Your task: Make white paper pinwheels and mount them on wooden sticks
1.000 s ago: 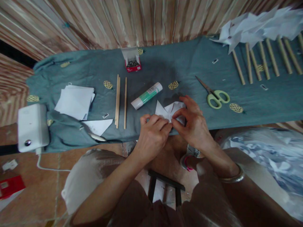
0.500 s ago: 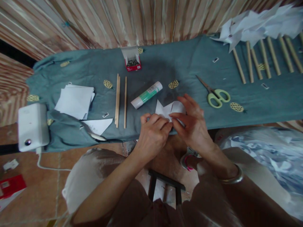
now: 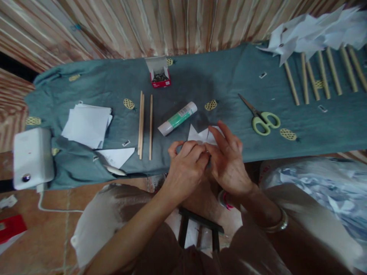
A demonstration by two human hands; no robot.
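Note:
A white paper pinwheel [image 3: 197,134] with pointed, folded corners lies at the table's front edge, partly hidden by my fingers. My left hand [image 3: 187,160] is closed on its near side, fingers curled. From the right, my right hand [image 3: 231,160] pinches the paper near its middle with thumb and fingers. Just beyond the paper rests a glue stick [image 3: 177,118] with a green and white label. Green-handled scissors [image 3: 260,116] lie to the right of my hands. Three thin wooden sticks [image 3: 150,128] lie to the left.
An open red box of small metal pieces [image 3: 159,80] stands at the back. Stacked white paper sheets [image 3: 87,124] and a white device with a cable [image 3: 33,158] are at left. Several finished pinwheels [image 3: 304,38] on sticks line the right. A plastic bag [image 3: 321,198] sits below the table.
My right hand has turned and drawn closer to my left, its fingers now over the paper's right part. The folded paper there shows less. The view has shifted slightly.

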